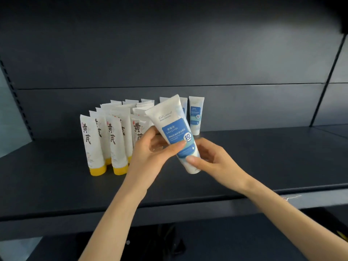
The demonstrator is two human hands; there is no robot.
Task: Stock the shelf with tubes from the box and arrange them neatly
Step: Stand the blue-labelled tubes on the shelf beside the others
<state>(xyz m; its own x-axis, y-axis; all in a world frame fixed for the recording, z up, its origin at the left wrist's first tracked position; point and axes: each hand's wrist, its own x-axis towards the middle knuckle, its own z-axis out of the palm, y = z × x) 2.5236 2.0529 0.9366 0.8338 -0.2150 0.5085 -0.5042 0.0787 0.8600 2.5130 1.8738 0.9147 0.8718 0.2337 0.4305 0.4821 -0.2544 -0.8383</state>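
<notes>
White blue-labelled plastic tube [175, 132] pinched by left hand [150, 157] mid-body, right hand [214, 157] at cap end; axis tilted, crimp up-left. Matching upright tube [195, 113] stands just behind, rightward.

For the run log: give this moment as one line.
left hand, right hand: gripping blue-label tube | tube tilted over shelf
</notes>
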